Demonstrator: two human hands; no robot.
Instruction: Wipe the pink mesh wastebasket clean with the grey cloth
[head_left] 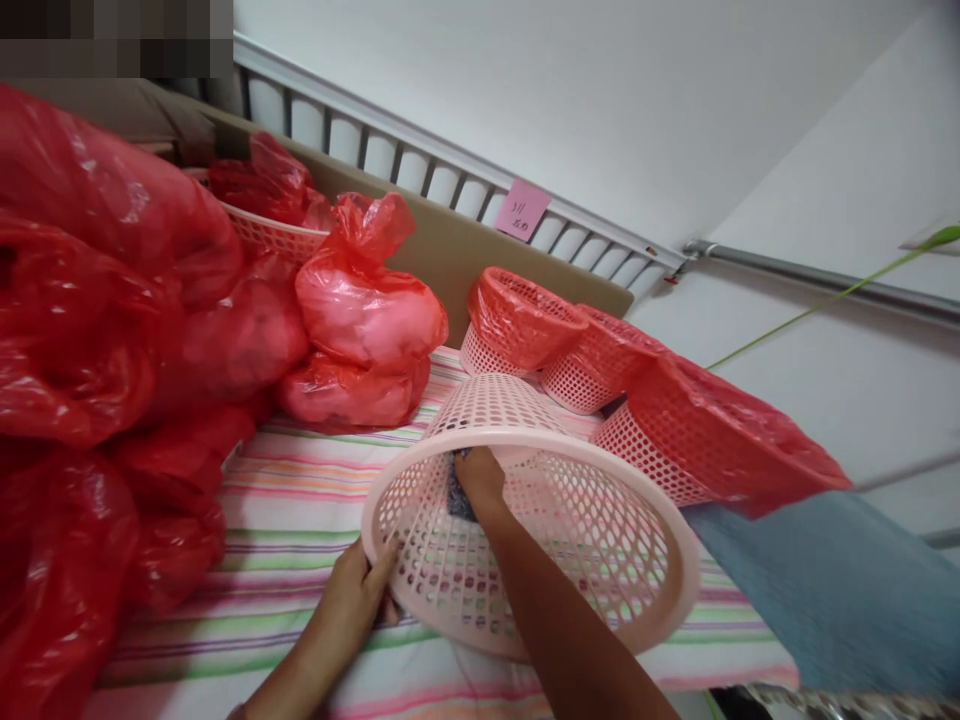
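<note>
A pink perforated basket lies on its side on the striped cloth, its open mouth facing me. At the left of the mouth, my left hand grips the rim, with the thumb on the inner side. My right hand reaches deep into the basket and is closed on a dark grey cloth, which lies against the inner wall on the left. Part of the right hand's fingers is hidden behind the hand itself.
Red plastic bags are piled at the left. Along the back right stand several baskets lined with red plastic. Behind runs a railing with a pink note. Blue fabric lies at the right.
</note>
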